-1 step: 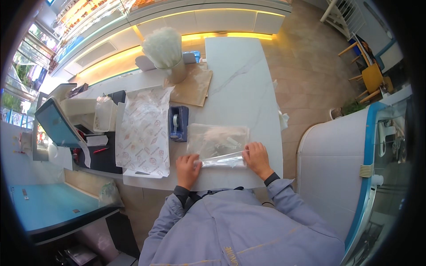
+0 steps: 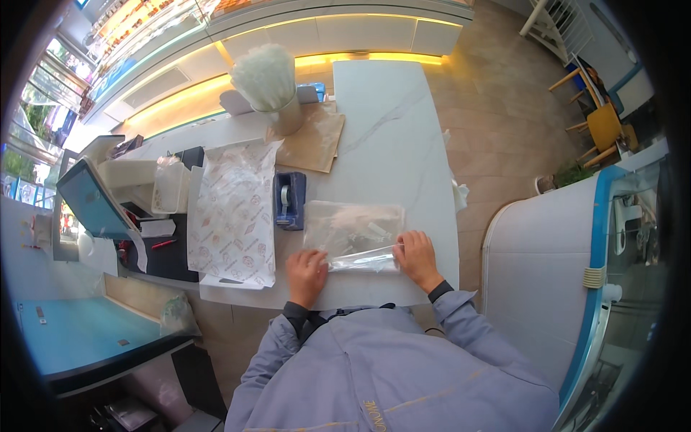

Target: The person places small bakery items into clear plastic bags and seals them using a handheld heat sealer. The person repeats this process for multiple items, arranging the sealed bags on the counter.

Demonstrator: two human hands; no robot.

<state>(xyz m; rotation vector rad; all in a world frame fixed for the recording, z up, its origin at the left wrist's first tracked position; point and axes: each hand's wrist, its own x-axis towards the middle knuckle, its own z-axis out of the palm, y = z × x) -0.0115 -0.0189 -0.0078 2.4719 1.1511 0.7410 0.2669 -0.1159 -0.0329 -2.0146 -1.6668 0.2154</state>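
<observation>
A clear plastic bag [image 2: 349, 219] lies flat on the white marbled counter, its near side turned over into a shiny strip. At the left end of that strip, my left hand [image 2: 307, 276] has its fingers bent and drawn together on the plastic. My right hand [image 2: 418, 259] grips the strip's right end, fingers curled over the edge. Just beyond my left hand stands a dark blue tape dispenser [image 2: 290, 205] with a roll in it. Left of the dispenser is a stack of printed wrapping paper [image 2: 234, 216].
A holder [image 2: 286, 119] full of white wrapped items stands on brown paper bags [image 2: 317, 147] farther back. To the left are a screen [image 2: 93, 198], a white basket [image 2: 170, 187] and a red pen [image 2: 164, 244]. A white cabinet [image 2: 536, 259] stands across the floor at right.
My left hand has shifted very slightly and its fingers have drawn closer together at the strip's end. My right hand and the bag look unmoved.
</observation>
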